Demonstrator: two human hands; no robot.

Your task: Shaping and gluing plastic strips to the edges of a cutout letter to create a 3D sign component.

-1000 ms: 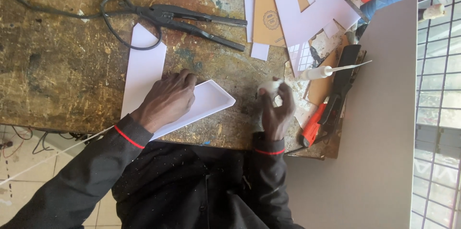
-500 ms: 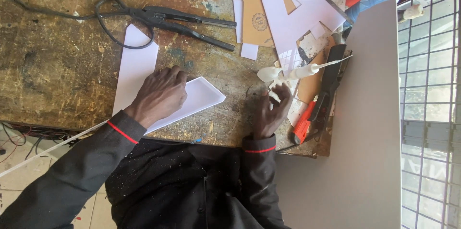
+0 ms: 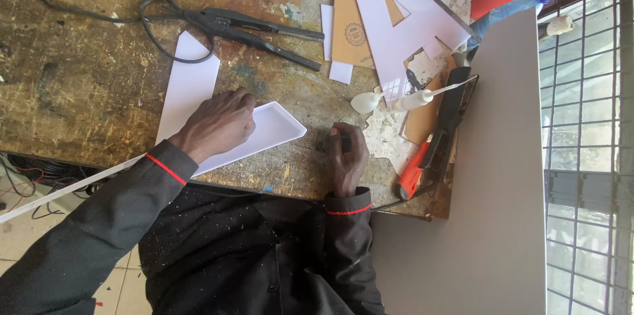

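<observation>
Right hand (image 3: 348, 156) now off glue bits, curled shut on surface (image 3: 79, 90); left hand (image 3: 218, 123) flat on white tray (image 3: 277, 127); pliers (image 3: 257, 28) beyond.

Only one label-like mark visible: a round dark stamp (image 3: 354, 34) printed on a tan cardboard piece (image 3: 350, 24), well above the right hand (image 3: 347, 156) and up to the right of the left hand (image 3: 218, 123). No packages, signs or screens.
</observation>
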